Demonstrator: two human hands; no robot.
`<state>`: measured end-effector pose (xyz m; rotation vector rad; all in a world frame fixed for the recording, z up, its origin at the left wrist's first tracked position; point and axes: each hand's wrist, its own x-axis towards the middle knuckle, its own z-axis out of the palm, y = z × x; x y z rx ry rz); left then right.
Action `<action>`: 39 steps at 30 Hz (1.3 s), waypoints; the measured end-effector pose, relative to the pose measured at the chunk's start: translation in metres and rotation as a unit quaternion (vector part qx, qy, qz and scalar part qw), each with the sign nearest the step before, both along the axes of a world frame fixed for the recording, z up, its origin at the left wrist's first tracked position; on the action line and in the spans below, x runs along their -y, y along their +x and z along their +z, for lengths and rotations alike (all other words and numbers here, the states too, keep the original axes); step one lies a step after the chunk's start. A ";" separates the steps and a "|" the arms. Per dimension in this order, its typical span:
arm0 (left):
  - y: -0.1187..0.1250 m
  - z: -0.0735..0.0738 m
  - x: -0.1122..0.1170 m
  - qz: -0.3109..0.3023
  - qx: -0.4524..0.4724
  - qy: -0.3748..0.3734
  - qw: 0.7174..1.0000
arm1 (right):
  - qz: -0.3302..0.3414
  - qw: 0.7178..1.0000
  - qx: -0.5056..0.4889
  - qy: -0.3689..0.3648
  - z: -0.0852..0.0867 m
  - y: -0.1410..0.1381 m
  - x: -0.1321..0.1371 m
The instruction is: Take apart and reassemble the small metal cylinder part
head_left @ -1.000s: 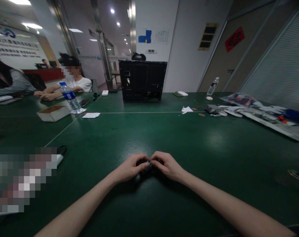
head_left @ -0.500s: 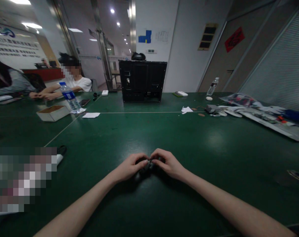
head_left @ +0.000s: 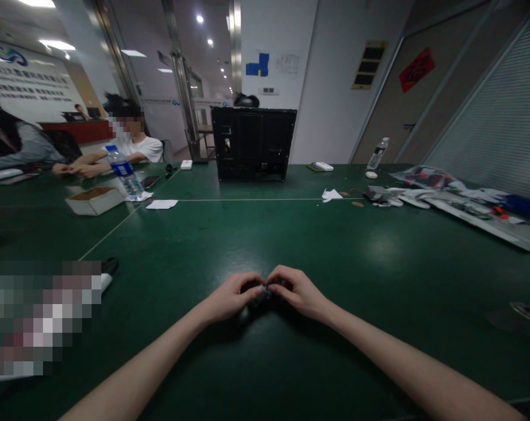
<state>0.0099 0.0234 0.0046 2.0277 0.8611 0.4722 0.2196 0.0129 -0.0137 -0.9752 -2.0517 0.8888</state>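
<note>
My left hand (head_left: pixel 230 297) and my right hand (head_left: pixel 297 291) meet fingertip to fingertip over the green table (head_left: pixel 343 275), just in front of me. Both grip a small dark object (head_left: pixel 261 295) between them. It lies low on the table surface, and the fingers hide most of it, so its shape is unclear. Both forearms rest bare on the table.
A black computer case (head_left: pixel 252 143) stands at the far middle. A water bottle (head_left: pixel 125 173), a cardboard box (head_left: pixel 94 200) and paper (head_left: pixel 161 204) lie far left, where two people sit. Bags and parts (head_left: pixel 461 199) clutter the right; another bottle (head_left: pixel 377 153) stands beyond.
The hands stay together at the same spot, with only slight finger shifts around the dark object. Nothing else on the table has moved.
</note>
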 end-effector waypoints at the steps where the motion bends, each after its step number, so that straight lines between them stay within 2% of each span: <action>1: 0.000 0.000 0.000 0.000 0.001 0.001 1.000 | -0.001 1.000 0.000 -0.002 0.000 0.000 0.000; 13: 0.002 -0.005 0.000 0.008 0.005 0.014 1.000 | -0.013 1.000 0.010 0.014 0.002 0.000 0.002; 20: 0.005 0.000 0.002 0.009 0.033 -0.005 0.999 | -0.009 1.000 -0.018 0.021 0.005 -0.002 0.006; 26: 0.007 0.004 0.005 0.029 0.063 -0.034 0.997 | -0.039 0.998 -0.031 0.047 0.012 0.002 0.007; 31: 0.009 0.005 0.005 0.050 0.075 -0.027 0.996 | -0.025 0.996 0.058 0.056 0.011 0.012 0.000; 35: 0.010 0.002 0.004 0.058 0.070 -0.012 0.996 | -0.006 0.985 0.151 0.085 0.005 0.018 -0.004; 39: 0.009 0.000 0.004 0.072 0.053 0.024 0.996 | -0.003 0.973 0.203 0.111 0.005 0.019 -0.005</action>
